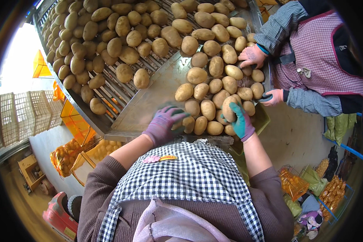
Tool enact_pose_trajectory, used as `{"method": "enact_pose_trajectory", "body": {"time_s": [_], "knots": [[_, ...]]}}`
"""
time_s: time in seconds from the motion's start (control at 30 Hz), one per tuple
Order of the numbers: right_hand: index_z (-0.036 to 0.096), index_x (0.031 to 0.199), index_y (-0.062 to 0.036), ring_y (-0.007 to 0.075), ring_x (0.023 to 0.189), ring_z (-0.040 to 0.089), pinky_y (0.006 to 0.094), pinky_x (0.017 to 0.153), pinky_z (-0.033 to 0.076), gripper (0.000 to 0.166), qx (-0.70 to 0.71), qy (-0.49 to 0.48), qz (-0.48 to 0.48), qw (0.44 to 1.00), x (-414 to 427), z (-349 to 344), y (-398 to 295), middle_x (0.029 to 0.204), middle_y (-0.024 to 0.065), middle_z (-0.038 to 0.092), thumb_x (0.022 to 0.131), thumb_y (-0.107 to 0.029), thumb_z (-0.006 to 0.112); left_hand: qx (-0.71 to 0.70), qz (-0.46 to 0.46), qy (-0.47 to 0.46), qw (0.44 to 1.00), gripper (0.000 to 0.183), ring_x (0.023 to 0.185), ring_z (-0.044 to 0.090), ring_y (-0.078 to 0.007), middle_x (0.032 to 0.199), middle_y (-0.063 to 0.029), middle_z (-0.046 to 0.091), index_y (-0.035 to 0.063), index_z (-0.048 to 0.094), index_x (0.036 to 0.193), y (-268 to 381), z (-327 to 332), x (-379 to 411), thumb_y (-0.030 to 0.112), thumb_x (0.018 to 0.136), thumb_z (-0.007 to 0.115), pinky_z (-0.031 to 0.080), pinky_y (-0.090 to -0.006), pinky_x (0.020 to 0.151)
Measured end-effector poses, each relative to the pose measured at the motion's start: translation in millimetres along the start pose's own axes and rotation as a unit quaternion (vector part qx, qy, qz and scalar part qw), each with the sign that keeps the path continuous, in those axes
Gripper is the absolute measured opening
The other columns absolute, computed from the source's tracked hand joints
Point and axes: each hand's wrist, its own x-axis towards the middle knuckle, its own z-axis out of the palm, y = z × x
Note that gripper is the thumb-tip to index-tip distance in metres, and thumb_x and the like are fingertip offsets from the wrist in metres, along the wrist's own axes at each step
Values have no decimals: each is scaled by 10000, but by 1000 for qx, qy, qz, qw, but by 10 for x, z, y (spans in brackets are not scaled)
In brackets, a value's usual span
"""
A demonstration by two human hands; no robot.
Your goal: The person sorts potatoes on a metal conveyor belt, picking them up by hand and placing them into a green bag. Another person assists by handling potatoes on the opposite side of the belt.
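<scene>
Many potatoes (207,109) lie close together on a metal sorting table (145,109). My right hand (240,122), in a purple and green glove, grips a large potato (229,109) above the others. My left hand (166,122), gloved in purple with dark fingertips, is at the table's near edge beside a few potatoes (188,124). Its fingers are spread and somewhat blurred; whether they touch a potato under them I cannot tell. Beyond the bare metal plate, more potatoes (124,72) rest on a bed of metal rollers (109,90).
A co-worker's gloved hands (254,56) reach onto the table's right side, one at its edge. Orange mesh bags (65,157) of potatoes stand below left. A green bag (261,119) hangs by the right corner. More filled bags (293,183) lie on the floor at right.
</scene>
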Motion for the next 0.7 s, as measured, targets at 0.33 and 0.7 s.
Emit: {"method": "enact_pose_trajectory", "body": {"time_s": [0.33, 0.7], "knots": [[636, 1233, -91, 229, 870, 674, 338, 740, 526, 495, 109, 83, -24, 990, -161, 62, 139, 1087, 88, 697, 948, -491, 698, 136, 24, -239, 961, 638, 1217, 599, -329, 1355, -116, 566, 332, 555, 1448, 196, 152, 423, 228, 843, 726, 515, -456, 988], [595, 1259, -162, 215, 868, 661, 331, 717, 516, 535, 222, 154, -68, 960, -462, -167, 31, 1096, 70, 681, 932, -579, 673, 89, -86, -223, 967, 536, 1174, 617, -376, 1256, -178, 606, 193, 642, 1312, -24, 55, 346, 242, 793, 767, 520, -470, 1005]]}}
